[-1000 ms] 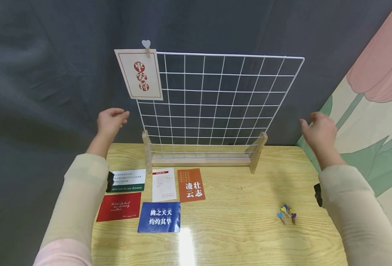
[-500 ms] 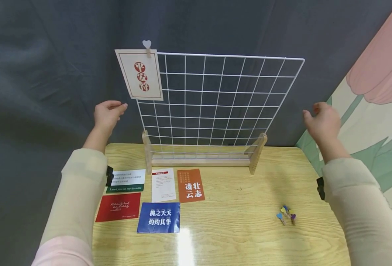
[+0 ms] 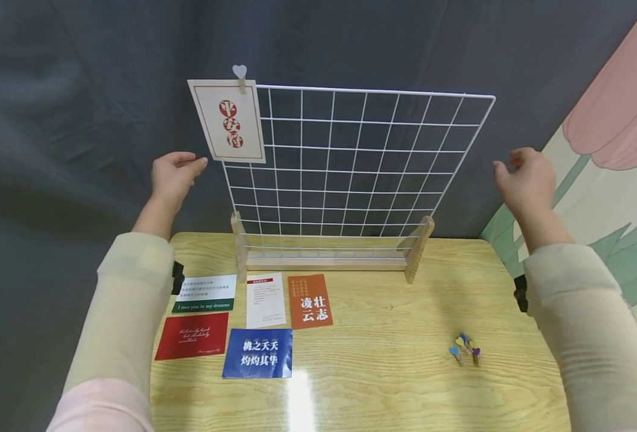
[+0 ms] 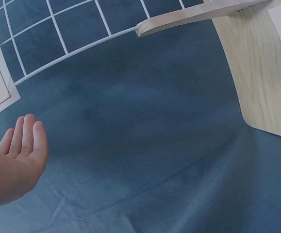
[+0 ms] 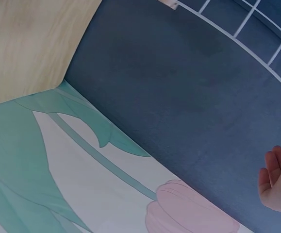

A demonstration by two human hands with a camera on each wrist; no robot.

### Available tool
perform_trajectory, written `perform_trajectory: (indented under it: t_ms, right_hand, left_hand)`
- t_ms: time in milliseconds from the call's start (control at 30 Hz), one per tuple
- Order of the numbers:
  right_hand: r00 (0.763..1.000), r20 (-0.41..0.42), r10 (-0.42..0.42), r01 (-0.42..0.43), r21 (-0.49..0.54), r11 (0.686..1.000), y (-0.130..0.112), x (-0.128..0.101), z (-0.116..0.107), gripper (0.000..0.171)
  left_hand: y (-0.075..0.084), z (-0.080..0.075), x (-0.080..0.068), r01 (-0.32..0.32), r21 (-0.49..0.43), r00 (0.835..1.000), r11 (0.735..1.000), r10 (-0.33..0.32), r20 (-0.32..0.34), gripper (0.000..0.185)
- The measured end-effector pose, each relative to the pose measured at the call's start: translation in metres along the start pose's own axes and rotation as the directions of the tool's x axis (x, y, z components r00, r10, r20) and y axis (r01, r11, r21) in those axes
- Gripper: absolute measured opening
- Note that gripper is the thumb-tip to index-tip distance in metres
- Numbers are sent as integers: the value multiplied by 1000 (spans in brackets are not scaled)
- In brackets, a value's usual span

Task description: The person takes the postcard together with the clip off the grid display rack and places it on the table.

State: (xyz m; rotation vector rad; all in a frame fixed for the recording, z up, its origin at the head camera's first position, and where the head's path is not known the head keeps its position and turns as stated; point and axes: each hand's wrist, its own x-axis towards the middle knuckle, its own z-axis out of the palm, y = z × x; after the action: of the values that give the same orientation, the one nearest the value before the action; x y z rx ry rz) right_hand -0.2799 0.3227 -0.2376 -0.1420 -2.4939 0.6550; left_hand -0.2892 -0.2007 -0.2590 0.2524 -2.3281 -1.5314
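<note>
Both hands empty, fingers relaxed: left hand [image 3: 174, 176] and right hand [image 3: 523, 180] flank the wire grid [image 3: 351, 165], frame centre, not touching. Looks like reach phase; next, grasp both edges evenly.

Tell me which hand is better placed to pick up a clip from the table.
Right, I'd judge. The clips lie on the table's right side, below the right hand; the left hand hovers across the grid panel.
</note>
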Motion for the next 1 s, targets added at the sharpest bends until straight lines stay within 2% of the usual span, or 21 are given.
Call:
perform_trajectory:
  t_ms: [367, 600, 833, 1000]
  right_hand:
    - [999, -44, 5, -4, 21, 1000, -22, 16, -9, 45]
    - [997, -73, -33, 35, 26, 999, -42, 24, -15, 44]
    - [995, -95, -9, 14, 47, 999, -63, 33, -19, 46]
    - [994, -107, -22, 29, 58, 998, -81, 38, -21, 45]
  left_hand:
    - [10, -3, 4, 1, -9, 1000, 1000, -1, 8, 48]
    - [14, 1, 8, 0, -19, 1000, 1000, 0, -6, 48]
    - [15, 6, 10, 8, -50, 1000, 999, -9, -18, 46]
    - [14, 9, 10, 4, -67, 1000, 998, -5, -20, 48]
